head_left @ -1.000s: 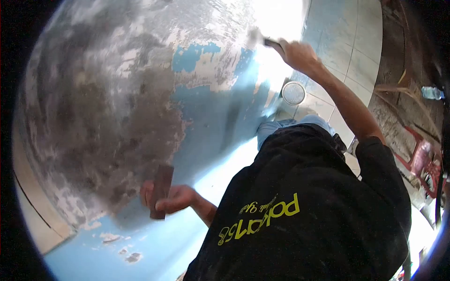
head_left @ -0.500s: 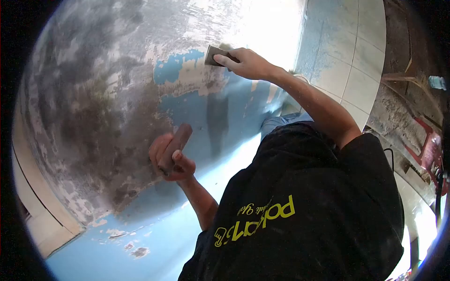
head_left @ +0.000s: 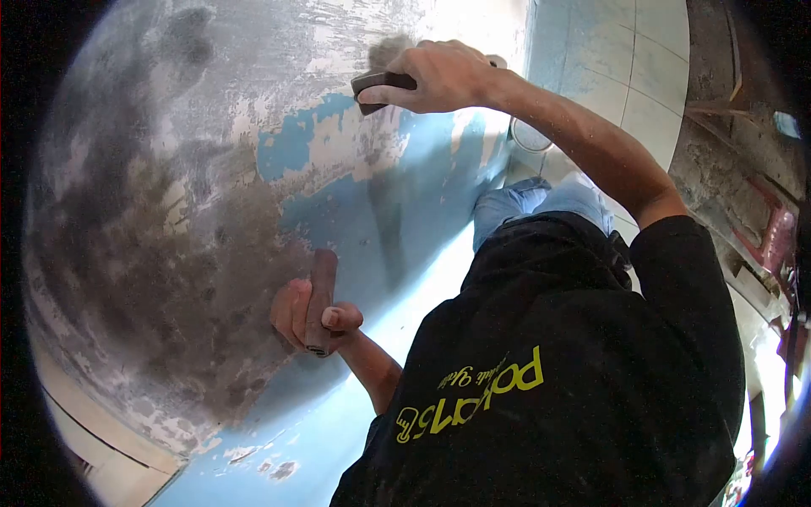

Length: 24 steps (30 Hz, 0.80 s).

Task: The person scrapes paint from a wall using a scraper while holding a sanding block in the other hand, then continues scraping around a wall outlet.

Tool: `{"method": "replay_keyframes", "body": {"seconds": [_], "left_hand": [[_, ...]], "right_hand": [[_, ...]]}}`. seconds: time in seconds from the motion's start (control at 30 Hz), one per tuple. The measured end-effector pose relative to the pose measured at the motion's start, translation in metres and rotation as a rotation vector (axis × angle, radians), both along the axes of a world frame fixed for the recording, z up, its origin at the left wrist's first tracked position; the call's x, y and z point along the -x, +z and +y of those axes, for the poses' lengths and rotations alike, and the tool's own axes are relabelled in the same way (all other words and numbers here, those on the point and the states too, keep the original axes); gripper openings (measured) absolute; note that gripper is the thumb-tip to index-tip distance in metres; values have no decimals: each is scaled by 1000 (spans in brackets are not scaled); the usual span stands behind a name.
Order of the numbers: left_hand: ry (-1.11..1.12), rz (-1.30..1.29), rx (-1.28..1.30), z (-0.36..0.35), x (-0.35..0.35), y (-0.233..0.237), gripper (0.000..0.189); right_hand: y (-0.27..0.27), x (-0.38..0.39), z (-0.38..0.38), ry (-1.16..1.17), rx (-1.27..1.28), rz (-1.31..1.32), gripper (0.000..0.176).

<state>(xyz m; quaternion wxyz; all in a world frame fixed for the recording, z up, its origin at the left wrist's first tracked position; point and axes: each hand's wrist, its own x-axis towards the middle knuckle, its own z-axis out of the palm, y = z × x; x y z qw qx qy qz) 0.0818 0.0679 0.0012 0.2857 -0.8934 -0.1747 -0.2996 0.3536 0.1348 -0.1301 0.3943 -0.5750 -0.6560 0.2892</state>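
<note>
My right hand (head_left: 443, 78) is closed around a dark sanding block (head_left: 380, 87), with the thumb along its lower side. The block lies against the wall (head_left: 182, 160), just above a patch of exposed blue paint (head_left: 296, 139). Lower down, the fingers and thumb of my left hand (head_left: 338, 318) grip a reddish-brown roll of sandpaper (head_left: 322, 283). It stands nearly upright in the view, its layered end pointing down. The wall around both hands is patchy grey and white, with ragged edges where it meets the blue.
Pale tiles (head_left: 604, 80) run along the upper right, with a round white-rimmed object (head_left: 530, 135) close by. My jeans (head_left: 507, 203) and black shirt (head_left: 549, 355) fill the right side. A red object (head_left: 777, 237) lies among clutter at far right. A cream-coloured trim (head_left: 110, 422) edges the wall.
The view has shifted a little. Relative to the wall, my right hand has moved upward with the sanding block. My left hand has lowered slightly, and its sandpaper roll has turned more upright.
</note>
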Motion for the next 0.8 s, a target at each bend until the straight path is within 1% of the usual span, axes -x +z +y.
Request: {"method": "replay_keyframes", "body": {"seconds": [0.03,0.07,0.1,0.13,0.17,0.2,0.27,0.3,0.37,0.4,0.47,0.5,0.6,0.63,0.67,0.73,0.8], "left_hand": [[0,-5,1,0,3,2,26],[1,-8,0,4,2,0,26],[1,-12,-3,3,3,1,27],[2,-16,-6,1,4,2,27],[3,-19,-10,-1,5,3,27],[7,-21,-15,3,5,3,27],[11,-23,-23,-1,6,3,27],[13,-25,-27,8,6,2,27],[19,-40,-35,3,7,2,27],[23,-46,-37,8,8,2,27],[26,-55,-41,7,8,1,28],[24,-61,-44,6,7,0,28],[11,-79,-46,2,6,-2,28],[8,-87,-48,2,6,-3,28],[5,-93,-48,5,8,-1,28],[2,-105,-53,4,9,-1,28],[-1,-117,-62,1,6,-4,28]], "right_hand": [[-3,3,1,39,36,105,59],[-11,21,3,-81,-214,316,58],[-20,28,2,-46,-65,345,58],[-17,33,-2,-11,84,373,57],[-20,37,-3,-16,124,403,57],[-23,41,-1,-12,121,403,57],[-25,46,0,-52,-1,512,60],[-26,46,0,-50,-2,513,60],[-15,35,-2,-120,-100,378,58],[-9,29,-2,-116,-100,375,58],[4,17,-2,-26,101,99,52],[8,12,-1,-29,100,97,52],[19,0,-2,-50,-55,-158,50],[23,-2,-2,-57,-40,-213,51],[23,-2,-2,-60,-38,-216,51],[24,-1,-2,16,94,-112,54],[21,7,-5,51,151,93,53]]}}
